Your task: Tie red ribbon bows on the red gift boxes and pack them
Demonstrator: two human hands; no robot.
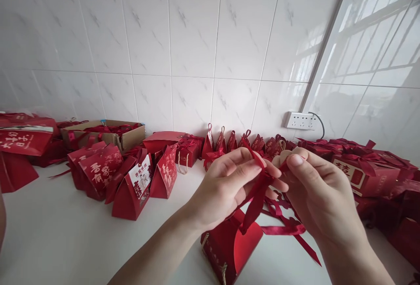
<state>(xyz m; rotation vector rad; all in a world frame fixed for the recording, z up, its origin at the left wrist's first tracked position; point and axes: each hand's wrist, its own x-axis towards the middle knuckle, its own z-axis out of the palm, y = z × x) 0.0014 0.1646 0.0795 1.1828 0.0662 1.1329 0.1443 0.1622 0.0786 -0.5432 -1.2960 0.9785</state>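
My left hand [231, 184] pinches a dark red ribbon [257, 199] between thumb and fingers, and its loose end hangs down. Close beside it, my right hand [320, 189] is closed with thumb against forefinger, gripping the ribbon too; a small pale round piece shows at its fingertips, its kind unclear. Under both hands a red gift box [226, 245] with a twisted cord handle [223, 272] stands on the white table [82, 241]. More loose ribbons [285, 230] lie to the right of that box, partly hidden by my hands.
Several red peaked gift boxes [133, 189] stand at the left, in front of a cardboard box [103, 134] holding red items. Small looped boxes [231, 140] line the tiled wall [193, 36]. Stacked ribboned boxes [377, 175] fill the right. A power strip [302, 121] is on the wall.
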